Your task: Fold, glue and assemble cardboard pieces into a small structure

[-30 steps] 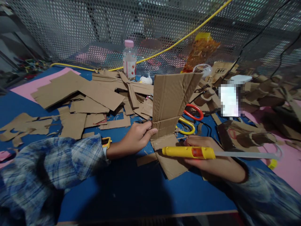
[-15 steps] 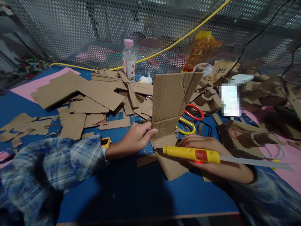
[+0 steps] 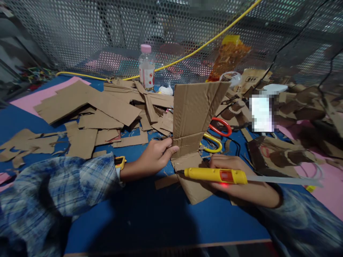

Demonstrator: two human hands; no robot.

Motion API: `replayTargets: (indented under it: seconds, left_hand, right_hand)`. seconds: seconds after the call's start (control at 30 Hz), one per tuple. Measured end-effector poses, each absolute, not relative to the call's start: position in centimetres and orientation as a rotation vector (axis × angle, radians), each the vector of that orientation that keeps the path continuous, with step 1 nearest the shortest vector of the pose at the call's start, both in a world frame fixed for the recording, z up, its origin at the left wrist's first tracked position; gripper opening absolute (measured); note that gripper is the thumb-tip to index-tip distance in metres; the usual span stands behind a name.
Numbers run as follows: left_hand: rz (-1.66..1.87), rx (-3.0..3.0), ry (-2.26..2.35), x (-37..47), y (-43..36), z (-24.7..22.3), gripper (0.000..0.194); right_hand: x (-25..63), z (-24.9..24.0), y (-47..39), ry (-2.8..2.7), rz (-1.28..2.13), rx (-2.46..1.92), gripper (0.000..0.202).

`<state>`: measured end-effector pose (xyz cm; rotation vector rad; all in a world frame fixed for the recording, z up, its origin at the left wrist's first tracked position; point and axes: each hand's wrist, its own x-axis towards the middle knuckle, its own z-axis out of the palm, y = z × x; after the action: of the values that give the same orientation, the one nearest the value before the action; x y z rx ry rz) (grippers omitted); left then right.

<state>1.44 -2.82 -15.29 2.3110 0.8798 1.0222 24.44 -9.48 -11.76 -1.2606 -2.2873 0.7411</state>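
Observation:
Between the thumb and fingers of my left hand [image 3: 159, 153] is the lower left edge of an upright cardboard panel [image 3: 191, 114]. The panel meets a flat cardboard piece [image 3: 197, 194] lying on the table. My right hand [image 3: 233, 178] is closed around a yellow hot glue gun [image 3: 206, 175], though the gun hides part of the fingers. Its dark nozzle points left, close to the joint of the two cardboard parts. A red light glows under the gun's body, and a pale glue stick [image 3: 281, 181] sticks out of its back end.
Scissors with a red handle [image 3: 222, 127] and a yellow one lie behind the panel. Cardboard scraps [image 3: 115, 107] cover the left side of the blue table [image 3: 144, 228]. A pink-capped bottle [image 3: 147, 71] stands by the mesh screen [image 3: 80, 39]. Cardboard constructions [image 3: 286, 157] sit at right.
My right hand and the glue gun have shifted slightly left. My left hand and the upright cardboard panel stay nearly where they were.

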Motion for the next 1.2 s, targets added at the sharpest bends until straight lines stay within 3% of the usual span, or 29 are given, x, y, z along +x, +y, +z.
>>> replayTargets:
  seconds: [1.2]
  left_hand:
    - [1.015, 2.324, 0.877, 1.41, -2.82, -15.27, 0.033]
  right_hand:
    - [24.64, -11.66, -9.69, -2.352, 0.575, -1.264, 0.031]
